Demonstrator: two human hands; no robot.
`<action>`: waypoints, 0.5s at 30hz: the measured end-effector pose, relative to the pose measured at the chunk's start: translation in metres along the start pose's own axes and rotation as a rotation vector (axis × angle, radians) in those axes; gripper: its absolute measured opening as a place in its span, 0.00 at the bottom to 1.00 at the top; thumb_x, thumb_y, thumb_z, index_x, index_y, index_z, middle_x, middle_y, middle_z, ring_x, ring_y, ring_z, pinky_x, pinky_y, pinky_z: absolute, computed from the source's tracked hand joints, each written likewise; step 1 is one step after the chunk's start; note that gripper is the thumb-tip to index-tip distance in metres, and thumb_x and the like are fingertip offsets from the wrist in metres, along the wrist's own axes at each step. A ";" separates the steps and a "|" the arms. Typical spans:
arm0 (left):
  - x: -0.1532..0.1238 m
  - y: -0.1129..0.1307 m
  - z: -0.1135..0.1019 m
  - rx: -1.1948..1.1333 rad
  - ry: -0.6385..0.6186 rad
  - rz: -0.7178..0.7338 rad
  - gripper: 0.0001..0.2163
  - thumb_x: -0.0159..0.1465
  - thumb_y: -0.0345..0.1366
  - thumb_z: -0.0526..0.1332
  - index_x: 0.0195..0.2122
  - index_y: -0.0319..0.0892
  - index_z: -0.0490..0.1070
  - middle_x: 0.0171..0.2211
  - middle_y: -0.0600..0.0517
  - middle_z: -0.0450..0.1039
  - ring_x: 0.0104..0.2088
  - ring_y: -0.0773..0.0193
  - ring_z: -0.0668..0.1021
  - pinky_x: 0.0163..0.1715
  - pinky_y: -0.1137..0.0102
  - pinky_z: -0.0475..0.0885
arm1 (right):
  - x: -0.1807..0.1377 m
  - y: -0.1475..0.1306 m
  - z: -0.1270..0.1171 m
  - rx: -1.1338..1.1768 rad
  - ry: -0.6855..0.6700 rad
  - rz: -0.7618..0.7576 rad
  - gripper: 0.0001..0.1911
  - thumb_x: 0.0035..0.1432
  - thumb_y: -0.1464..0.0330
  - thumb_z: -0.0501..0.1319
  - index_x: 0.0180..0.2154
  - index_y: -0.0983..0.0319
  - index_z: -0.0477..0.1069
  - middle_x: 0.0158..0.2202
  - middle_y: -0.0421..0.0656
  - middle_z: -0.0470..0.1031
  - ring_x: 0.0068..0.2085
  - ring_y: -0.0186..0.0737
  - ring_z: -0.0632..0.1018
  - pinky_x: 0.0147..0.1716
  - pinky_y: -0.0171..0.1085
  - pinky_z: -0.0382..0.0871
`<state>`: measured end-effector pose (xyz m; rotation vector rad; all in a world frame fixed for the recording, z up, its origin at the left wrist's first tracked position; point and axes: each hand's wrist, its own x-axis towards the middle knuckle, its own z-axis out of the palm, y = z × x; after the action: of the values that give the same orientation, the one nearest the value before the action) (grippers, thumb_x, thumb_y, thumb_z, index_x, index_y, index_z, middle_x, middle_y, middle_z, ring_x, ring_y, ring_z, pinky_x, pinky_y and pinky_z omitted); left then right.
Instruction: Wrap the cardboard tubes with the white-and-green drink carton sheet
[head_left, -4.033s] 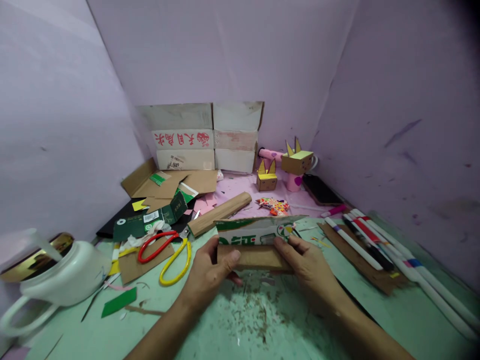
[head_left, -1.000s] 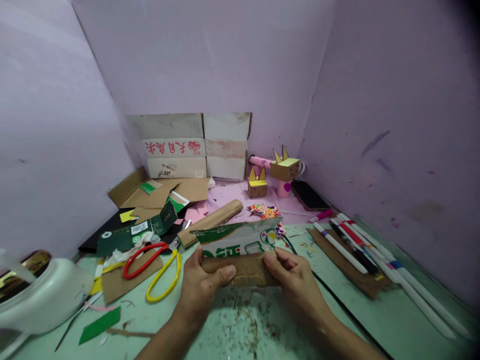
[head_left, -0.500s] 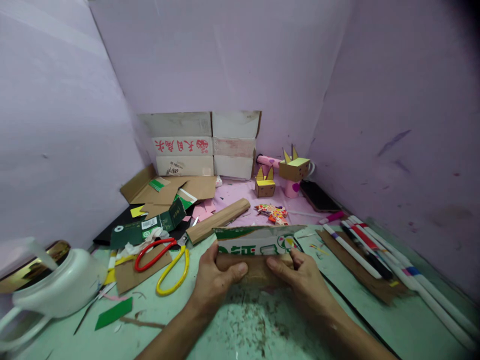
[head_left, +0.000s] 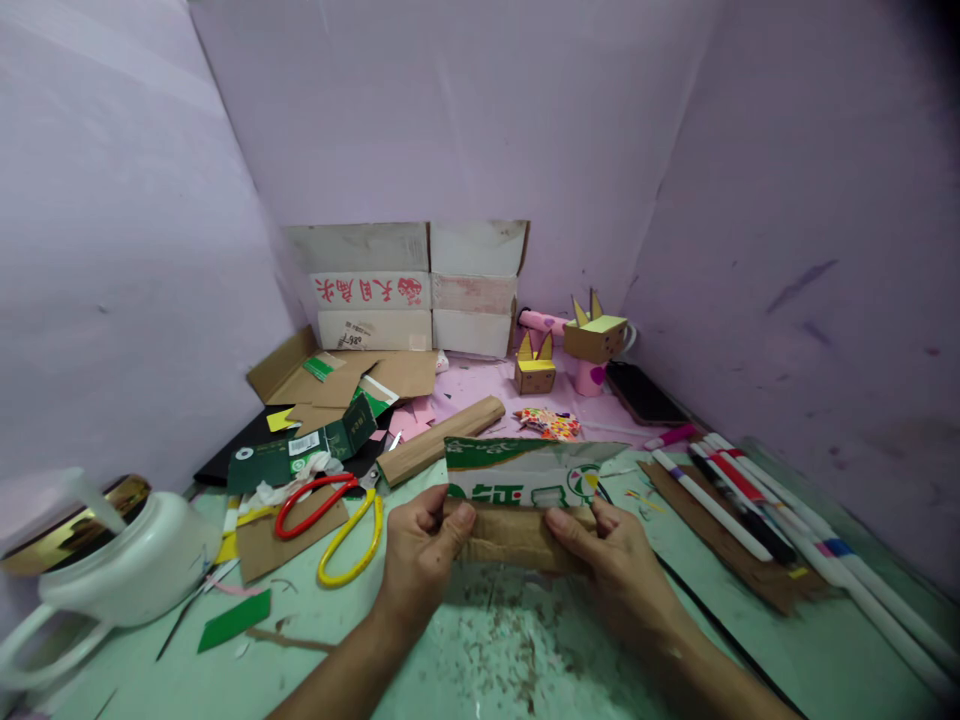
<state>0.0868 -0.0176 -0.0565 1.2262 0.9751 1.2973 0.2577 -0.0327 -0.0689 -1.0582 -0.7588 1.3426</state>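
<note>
Both my hands hold a folded cardboard piece (head_left: 517,495) just above the green table (head_left: 495,650). Its upper flap is white with green print and its lower part is bare brown. My left hand (head_left: 420,560) pinches the left end, thumb on the brown face. My right hand (head_left: 611,560) grips the right end the same way. The piece stands roughly upright, long side level.
Red-and-yellow scissors (head_left: 334,510) lie to the left on cardboard scraps. A white jug (head_left: 105,575) stands at far left. A cardboard roll (head_left: 439,453), white boxes (head_left: 409,290) and small box figures (head_left: 592,340) sit behind. Marker pens (head_left: 735,490) and a phone (head_left: 645,393) lie right.
The cardboard piece stays in both hands; its brown lower part looks more creased and rolled. The view has shifted slightly.
</note>
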 end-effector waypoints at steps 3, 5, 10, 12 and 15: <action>0.000 -0.002 0.000 0.003 0.012 0.002 0.09 0.54 0.41 0.65 0.29 0.40 0.75 0.22 0.55 0.73 0.25 0.64 0.73 0.25 0.75 0.67 | 0.001 0.000 -0.001 0.008 -0.018 -0.022 0.17 0.39 0.61 0.72 0.26 0.66 0.71 0.20 0.40 0.73 0.19 0.38 0.74 0.15 0.34 0.70; 0.000 -0.003 -0.001 -0.004 0.018 0.003 0.09 0.54 0.41 0.65 0.29 0.40 0.76 0.23 0.55 0.73 0.26 0.63 0.74 0.26 0.74 0.67 | 0.001 -0.001 0.000 0.015 -0.028 -0.012 0.17 0.39 0.61 0.72 0.28 0.65 0.73 0.21 0.41 0.74 0.20 0.39 0.74 0.15 0.35 0.71; 0.000 -0.008 -0.001 -0.041 0.030 -0.013 0.09 0.53 0.41 0.66 0.29 0.40 0.77 0.23 0.54 0.74 0.26 0.62 0.73 0.26 0.73 0.67 | 0.000 0.001 0.001 -0.004 -0.024 0.013 0.19 0.38 0.60 0.72 0.31 0.64 0.74 0.23 0.42 0.77 0.21 0.41 0.76 0.16 0.37 0.71; 0.001 -0.009 -0.001 -0.062 0.033 -0.017 0.10 0.53 0.42 0.66 0.29 0.39 0.77 0.24 0.54 0.74 0.27 0.62 0.73 0.27 0.73 0.67 | 0.001 0.003 0.000 -0.007 -0.030 0.004 0.19 0.39 0.59 0.71 0.31 0.65 0.74 0.23 0.43 0.77 0.21 0.41 0.76 0.17 0.37 0.71; 0.004 -0.008 -0.001 -0.091 0.017 -0.037 0.11 0.53 0.42 0.67 0.31 0.38 0.77 0.26 0.52 0.74 0.29 0.61 0.74 0.31 0.71 0.69 | 0.003 0.003 0.000 -0.008 -0.045 -0.003 0.19 0.39 0.59 0.71 0.30 0.64 0.73 0.23 0.42 0.76 0.20 0.40 0.75 0.15 0.35 0.70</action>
<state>0.0871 -0.0130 -0.0645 1.1244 0.9370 1.3110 0.2569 -0.0302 -0.0719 -1.0358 -0.7995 1.3651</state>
